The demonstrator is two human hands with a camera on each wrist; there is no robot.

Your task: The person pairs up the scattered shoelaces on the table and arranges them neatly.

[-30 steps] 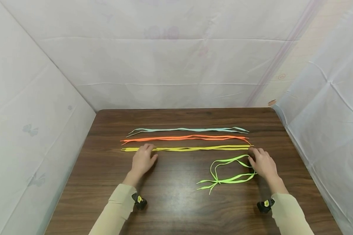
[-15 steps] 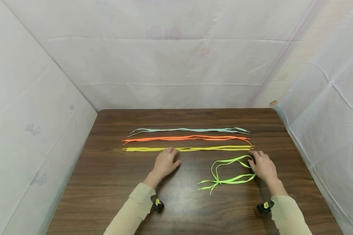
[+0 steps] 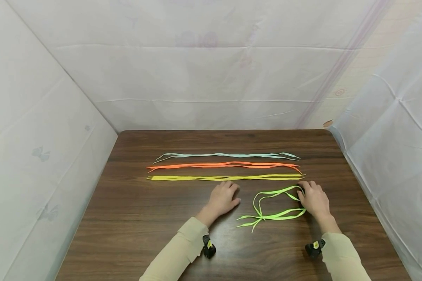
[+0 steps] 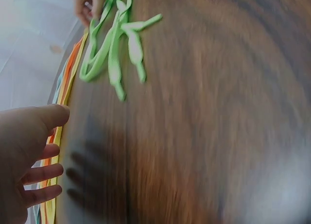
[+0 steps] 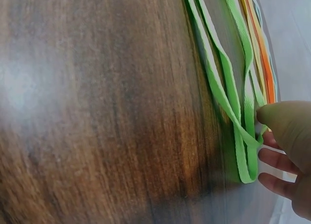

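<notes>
A lime-green shoelace (image 3: 279,216) lies in loose loops at the table's right, its several tips pointing left. At its right end is my right hand (image 3: 315,199), thumb and index finger pinching a strand in the right wrist view; the other fingers are loosely bent. My left hand (image 3: 222,198) holds nothing, fingers spread and relaxed, just below the yellow shoelaces (image 3: 183,178) and left of the green loops. In the left wrist view, the left hand's fingers (image 4: 43,174) stand apart beside the straight laces.
Orange shoelaces (image 3: 204,165) and light blue shoelaces (image 3: 218,155) lie stretched side to side behind the yellow ones on the brown wooden table (image 3: 133,218). White sheeting (image 3: 204,78) hangs behind and at both sides. Each wrist carries a small black camera.
My left hand has slid right along the yellow shoelaces, from near their left end, and now lies just below their middle. My right hand has stayed at the green shoelace.
</notes>
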